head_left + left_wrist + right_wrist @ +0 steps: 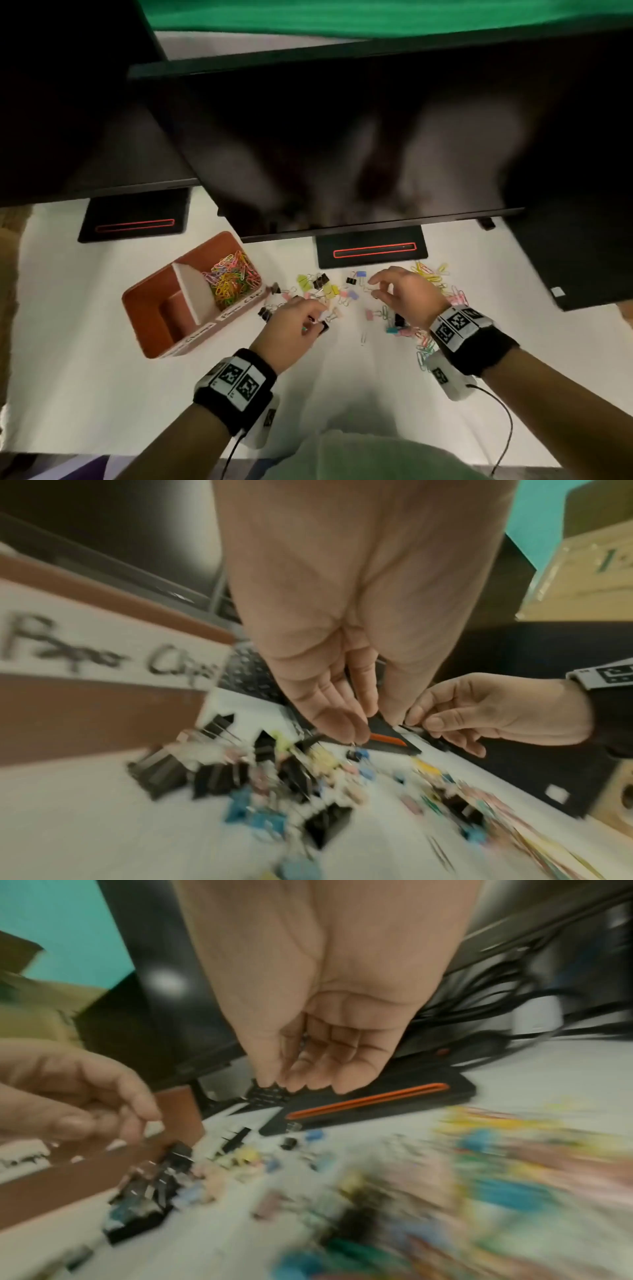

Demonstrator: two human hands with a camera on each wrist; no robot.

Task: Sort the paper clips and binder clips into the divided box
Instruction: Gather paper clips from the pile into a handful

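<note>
The brown divided box (156, 291) stands at the left; its far compartment holds a heap of coloured paper clips (231, 279) and a label reads "Paper Clips" (103, 653). Coloured and black binder clips (320, 284) lie scattered in the middle of the white table. More loose paper clips (433, 270) lie to the right. My left hand (317, 323) hovers over the binder clips with curled fingers pinching a small black binder clip. My right hand (375, 289) hovers a little to the right, thumb and forefinger pinching a small dark clip (409, 723) whose kind I cannot tell.
Two dark monitors hang over the far half of the table, and their black stands with red stripes (373, 250) (135, 224) sit just behind the clips. A black device (582, 267) lies at the right. Black cables (496, 988) run behind it.
</note>
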